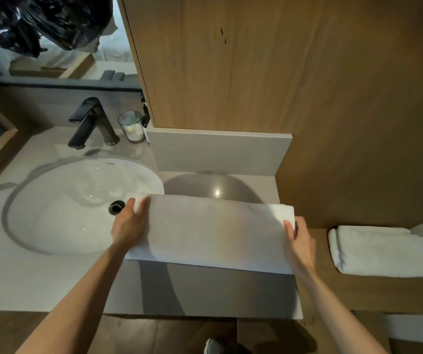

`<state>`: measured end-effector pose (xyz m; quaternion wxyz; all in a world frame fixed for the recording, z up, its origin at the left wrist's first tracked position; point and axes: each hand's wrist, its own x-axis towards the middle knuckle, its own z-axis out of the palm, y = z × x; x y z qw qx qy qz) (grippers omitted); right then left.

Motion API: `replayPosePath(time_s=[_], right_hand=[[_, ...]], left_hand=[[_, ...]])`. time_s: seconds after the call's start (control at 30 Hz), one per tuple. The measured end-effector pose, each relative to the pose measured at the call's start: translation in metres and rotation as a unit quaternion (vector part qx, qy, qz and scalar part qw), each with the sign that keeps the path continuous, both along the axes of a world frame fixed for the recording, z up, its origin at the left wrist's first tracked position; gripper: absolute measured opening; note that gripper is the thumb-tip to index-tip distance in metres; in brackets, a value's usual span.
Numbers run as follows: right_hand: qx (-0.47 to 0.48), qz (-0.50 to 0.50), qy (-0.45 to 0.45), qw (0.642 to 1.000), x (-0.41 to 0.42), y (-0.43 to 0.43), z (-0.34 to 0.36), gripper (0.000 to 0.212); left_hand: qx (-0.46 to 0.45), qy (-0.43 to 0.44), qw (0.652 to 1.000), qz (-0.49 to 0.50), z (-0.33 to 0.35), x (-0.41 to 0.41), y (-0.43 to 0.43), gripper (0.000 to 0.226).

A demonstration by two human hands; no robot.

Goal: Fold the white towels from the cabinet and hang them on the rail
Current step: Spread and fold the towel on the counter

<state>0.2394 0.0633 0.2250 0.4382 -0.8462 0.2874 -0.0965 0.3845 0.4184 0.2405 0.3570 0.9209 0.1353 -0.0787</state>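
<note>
Item one: white towel (pixel 215 231), folded into a long band, just right of the sink basin (pixel 60 200), over the counter (pixel 26 277); whether it rests there or is lifted clear is hard to tell. You hold it by both short ends: your left hand (pixel 128 223) curls round the end nearest the basin, your right hand (pixel 301 241) pinches the far end, thumb on top. The hands are well apart, likely to keep the band taut and square for another fold. Item two: second folded towel (pixel 381 251), farther right of the basin on a wooden ledge (pixel 358 290), apparently parked until hanging. Item three: black faucet (pixel 90 121) and glass jar (pixel 132 126), behind the basin. No rail in view.
</note>
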Motion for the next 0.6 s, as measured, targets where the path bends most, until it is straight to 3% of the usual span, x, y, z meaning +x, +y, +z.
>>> replayPosePath(time_s=[0.2, 0.33, 0.6], right_hand=[[0.037, -0.046, 0.063, 0.996, 0.006, -0.004, -0.002, 0.036], [0.105, -0.057, 0.055, 0.991, -0.004, 0.002, 0.004, 0.032], [0.041, -0.086, -0.003, 0.995, -0.025, 0.026, 0.011, 0.020]], left_hand=[[-0.078, 0.035, 0.996, -0.008, 0.000, 0.003, 0.007, 0.043], [-0.114, 0.037, 0.993, -0.016, 0.002, -0.009, 0.018, 0.069], [0.021, -0.047, 0.998, -0.032, -0.005, -0.034, 0.019, 0.042]])
